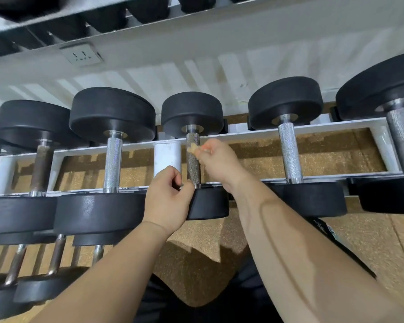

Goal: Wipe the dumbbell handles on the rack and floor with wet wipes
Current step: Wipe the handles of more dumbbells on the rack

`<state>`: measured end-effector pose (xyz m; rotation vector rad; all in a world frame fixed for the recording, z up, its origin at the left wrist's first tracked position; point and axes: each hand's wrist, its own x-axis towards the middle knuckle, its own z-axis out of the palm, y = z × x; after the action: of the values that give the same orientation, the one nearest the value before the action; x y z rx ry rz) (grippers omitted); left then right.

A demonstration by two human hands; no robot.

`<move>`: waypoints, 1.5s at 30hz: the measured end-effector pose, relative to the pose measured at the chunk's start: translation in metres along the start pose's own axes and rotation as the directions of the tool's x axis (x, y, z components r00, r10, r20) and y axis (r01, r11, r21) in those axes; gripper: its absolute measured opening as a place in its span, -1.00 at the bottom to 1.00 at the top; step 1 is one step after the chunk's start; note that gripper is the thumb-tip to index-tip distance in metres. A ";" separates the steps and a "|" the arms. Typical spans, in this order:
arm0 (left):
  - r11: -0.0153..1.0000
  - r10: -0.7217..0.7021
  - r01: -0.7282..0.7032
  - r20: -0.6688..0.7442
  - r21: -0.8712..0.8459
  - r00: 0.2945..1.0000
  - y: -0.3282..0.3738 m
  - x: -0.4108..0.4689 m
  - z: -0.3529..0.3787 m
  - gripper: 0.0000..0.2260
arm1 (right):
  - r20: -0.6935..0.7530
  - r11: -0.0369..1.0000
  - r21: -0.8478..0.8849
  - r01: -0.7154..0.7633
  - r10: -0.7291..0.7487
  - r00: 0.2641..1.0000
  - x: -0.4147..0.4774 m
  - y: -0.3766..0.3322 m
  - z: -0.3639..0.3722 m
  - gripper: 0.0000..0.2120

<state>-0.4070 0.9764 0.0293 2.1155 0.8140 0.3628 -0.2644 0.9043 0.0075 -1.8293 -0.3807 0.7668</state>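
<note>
Two bare forearms reach up from the bottom of the view toward the white rack (250,132), where the middle dumbbell (193,155) lies across the two rails. Its long axis runs away from the viewer: one black head sits beyond the far rail, the other hangs over the near rail, and the dull knurled handle (193,166) bridges the gap between them, tilted only slightly to the right as it comes nearer.

The right hand (216,162) sits just right of that handle, wrist bent and knuckles turned up, fingers pinched narrow around a small crumpled, tan-stained wet wipe (193,149) that is pressed against the handle's upper part. The left hand (168,201) is at the handle's near end, curled loosely, with its thumb and fingertips drawn together beside the collar and its heel over the near black head; whether it actually grips anything cannot be told.

Left of the middle dumbbell a white upright post (167,158) joins the rails, and past it lies a larger dumbbell with a bright handle (112,164). To the right lies another bright-handled dumbbell (289,155). All lie parallel to the middle one. Below the rack is speckled tan flooring (350,243). Far above and left of the middle dumbbell, a wall socket (81,55) sits on the white wall.
</note>
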 end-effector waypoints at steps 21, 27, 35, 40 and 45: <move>0.999 0.040 -0.040 -0.010 0.026 0.999 0.001 0.000 0.000 -0.74 | 0.205 0.852 -0.441 0.283 -0.211 0.956 0.005 -0.021 -0.012 -0.88; 0.998 0.054 -0.053 -0.026 0.031 0.998 0.002 -0.002 0.000 -0.72 | -0.036 0.905 -0.321 0.279 -0.306 0.951 0.021 -0.019 -0.005 -0.90; 0.995 0.081 -0.078 -0.046 0.067 0.996 0.008 -0.003 0.004 -0.72 | 0.251 0.773 -0.522 0.361 -0.265 0.931 0.009 -0.024 -0.019 -0.91; 0.995 0.083 -0.077 -0.085 0.068 0.993 0.007 -0.004 0.006 -0.69 | -0.041 0.792 -0.515 0.328 -0.404 0.914 0.026 -0.029 -0.003 -0.93; 0.995 0.084 -0.077 -0.106 0.062 0.991 0.006 -0.006 0.009 -0.66 | 0.323 0.690 -0.562 0.456 -0.325 0.889 -0.004 -0.024 -0.011 -0.92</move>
<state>-0.4041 0.9645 0.0280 2.2025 0.8113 0.5060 -0.2577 0.9031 0.0336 -2.1682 -1.2538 0.5442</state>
